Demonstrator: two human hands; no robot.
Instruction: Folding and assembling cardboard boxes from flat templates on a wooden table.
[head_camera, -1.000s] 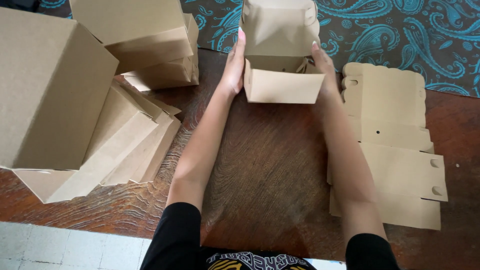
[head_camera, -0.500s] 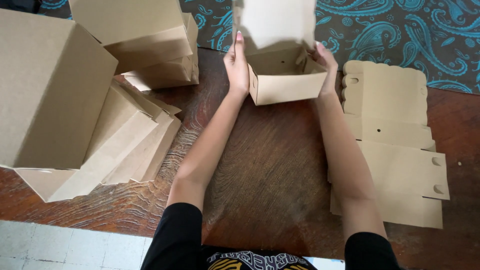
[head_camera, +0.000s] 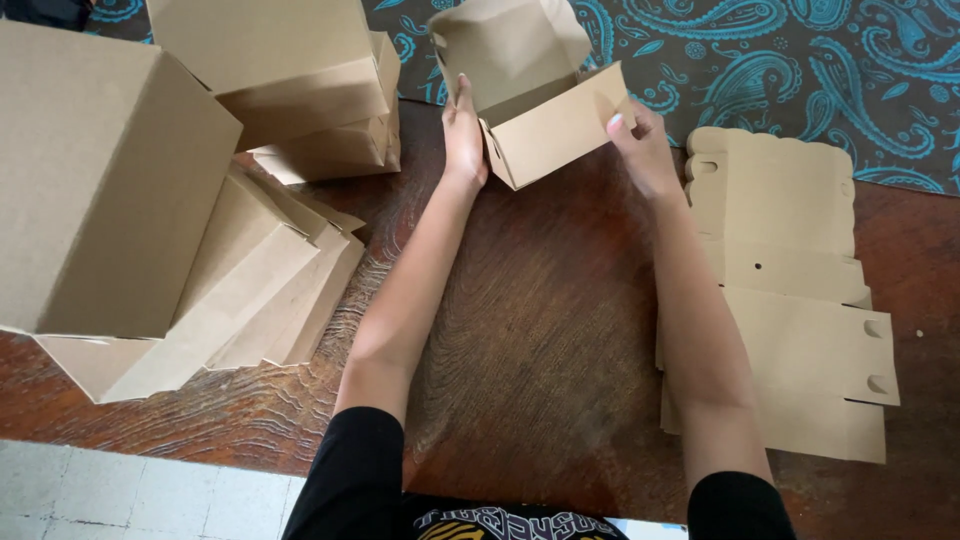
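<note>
On the wooden table (head_camera: 540, 330), the largest item is a closed cardboard carton (head_camera: 100, 190) at far left, resting on a slanted row of folded boxes (head_camera: 240, 300). Further assembled boxes (head_camera: 290, 90) are stacked at the rear left. A pile of flat, die-cut box blanks (head_camera: 790, 300) lies to the right, just beside the right forearm. A dark cloth with a teal paisley pattern (head_camera: 790, 70) covers the far edge.

At rear centre, a small open cardboard box (head_camera: 535, 110) is tilted, lid flap raised away from the person. The left hand (head_camera: 463, 135) is pressed flat against its left side wall; the right hand (head_camera: 640, 145) grasps the right front corner, fingertips over the wall edge. Both hands therefore hold the box between them.

Judged from its thin board, the box is light, moderately stiff along creases, but easily dented on flat panels. Grip at folded corners and side walls, not at the loose lid flap.
</note>
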